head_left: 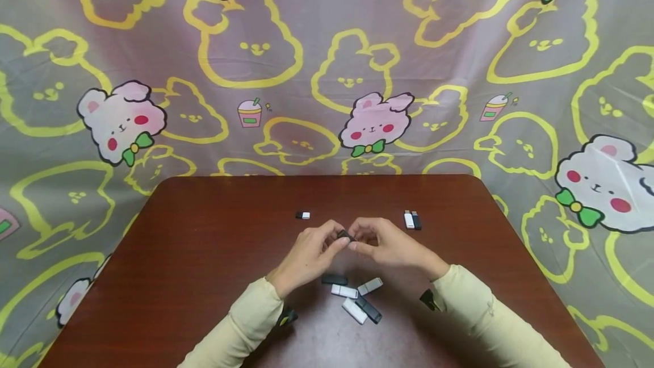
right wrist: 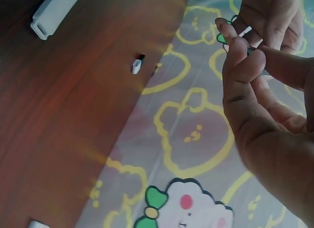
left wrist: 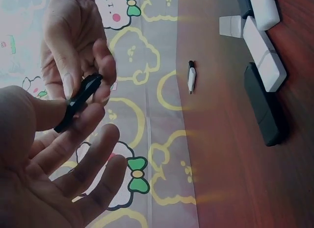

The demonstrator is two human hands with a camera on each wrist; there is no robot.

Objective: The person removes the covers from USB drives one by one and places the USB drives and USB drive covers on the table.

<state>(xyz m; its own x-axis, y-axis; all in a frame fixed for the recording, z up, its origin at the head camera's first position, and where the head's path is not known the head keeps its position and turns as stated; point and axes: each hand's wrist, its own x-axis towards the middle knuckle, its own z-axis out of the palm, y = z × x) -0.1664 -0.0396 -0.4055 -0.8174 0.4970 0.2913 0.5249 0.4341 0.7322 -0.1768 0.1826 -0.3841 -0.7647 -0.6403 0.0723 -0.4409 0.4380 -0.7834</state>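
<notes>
Head view is showing a small black stick [head_left: 346, 235] sitting between two hands, above the middle of the table [head_left: 204, 237]. The left hand [head_left: 306, 254] is pinching it between thumb and forefinger, while its other fingers are spreading loosely (the left wrist view is showing this best). The right hand [head_left: 390, 243] is pressing thumb and fingertips together on the stick's other end, so both hands are gripping the same piece.

Nearer the person, five more sticks are lying in a loose heap: a long black stick [head_left: 334, 279] on the far side, a white stick [head_left: 345, 291] just beside it, a pale grey stick [head_left: 370, 286] to the right, and, closest, a slanting black stick [head_left: 368, 310] next to a second white stick [head_left: 354, 311].

Beyond the left hand, a tiny black piece [head_left: 299, 215] and a tiny white piece [head_left: 306, 216] are resting side by side. Beyond the right hand, an uncapped white stick [head_left: 409, 220] and an uncapped black stick [head_left: 416, 222] are lying together, their metal plugs pointing away from the person.

Pale yellow sleeves [head_left: 485, 311] are covering the forearms, and a rabbit-print cloth [head_left: 286, 107] is hanging behind everything.
</notes>
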